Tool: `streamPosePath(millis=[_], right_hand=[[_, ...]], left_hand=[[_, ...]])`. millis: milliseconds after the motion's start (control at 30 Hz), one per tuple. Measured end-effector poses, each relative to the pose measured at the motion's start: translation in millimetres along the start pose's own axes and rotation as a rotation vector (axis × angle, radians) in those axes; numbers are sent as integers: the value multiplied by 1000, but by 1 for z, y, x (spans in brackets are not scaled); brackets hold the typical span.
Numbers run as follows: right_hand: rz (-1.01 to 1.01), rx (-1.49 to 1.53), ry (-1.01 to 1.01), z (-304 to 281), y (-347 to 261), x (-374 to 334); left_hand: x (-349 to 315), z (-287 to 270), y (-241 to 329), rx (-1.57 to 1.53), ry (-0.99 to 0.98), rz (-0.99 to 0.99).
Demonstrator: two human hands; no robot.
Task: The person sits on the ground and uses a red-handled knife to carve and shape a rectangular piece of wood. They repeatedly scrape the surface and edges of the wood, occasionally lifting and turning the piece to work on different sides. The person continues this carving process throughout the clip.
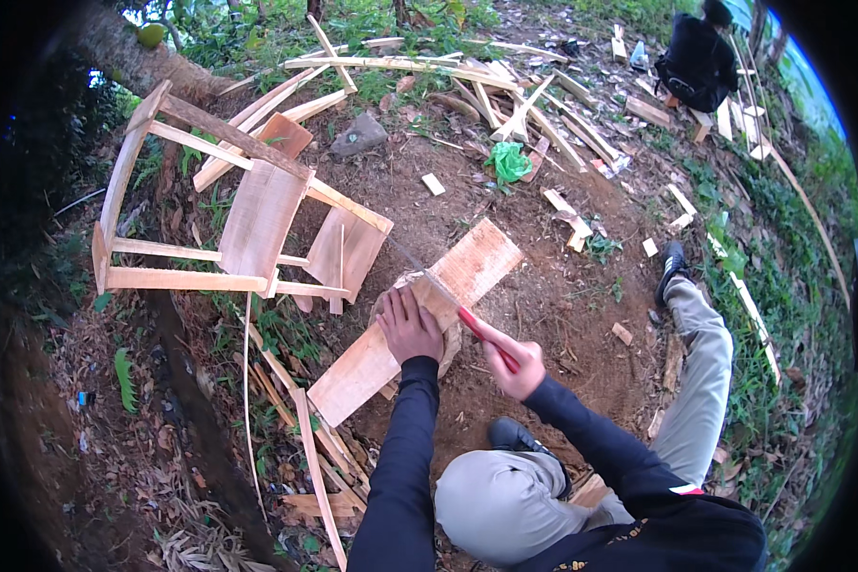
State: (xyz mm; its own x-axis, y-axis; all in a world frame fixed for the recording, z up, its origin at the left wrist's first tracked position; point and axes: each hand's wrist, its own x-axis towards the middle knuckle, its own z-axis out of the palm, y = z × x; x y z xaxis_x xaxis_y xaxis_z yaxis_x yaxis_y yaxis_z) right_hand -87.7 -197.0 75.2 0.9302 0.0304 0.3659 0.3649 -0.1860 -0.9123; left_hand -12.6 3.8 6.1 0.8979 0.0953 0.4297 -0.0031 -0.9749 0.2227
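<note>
A wide wooden board (357, 374) lies slantwise across a round tree stump (450, 351). Pressing flat on the board, my left hand (411, 326) has its fingers stretched out toward the saw. My right hand (515, 366) is wrapped round the red handle of a handsaw (468, 319). The thin blade crosses the board just beyond my left fingertips and points to the far left. How deep the blade sits in the wood I cannot tell.
A partly built wooden chair frame (186, 279) stands or lies at the left. Long wood strips (405, 65) are piled at the back, near a green plastic bag (510, 163) and a stone (359, 134). Another person (698, 62) sits far right. Offcuts (433, 184) dot the dirt.
</note>
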Motion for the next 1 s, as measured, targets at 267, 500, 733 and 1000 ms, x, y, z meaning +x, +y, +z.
streamPosePath(millis=[267,500,733,1000], right_hand=[[27,-76,-17,-18,-8,-28],[-40,-43,32,-23,-2,-49],[15,-22,4,2,7,-6],[4,-91,-2,-48,-5,-82]], left_hand=[[3,-4,-5,19,29,10],[2,-4,-10,30,21,9],[2,-1,-1,4,22,15],[1,0,-4,21,-5,5]])
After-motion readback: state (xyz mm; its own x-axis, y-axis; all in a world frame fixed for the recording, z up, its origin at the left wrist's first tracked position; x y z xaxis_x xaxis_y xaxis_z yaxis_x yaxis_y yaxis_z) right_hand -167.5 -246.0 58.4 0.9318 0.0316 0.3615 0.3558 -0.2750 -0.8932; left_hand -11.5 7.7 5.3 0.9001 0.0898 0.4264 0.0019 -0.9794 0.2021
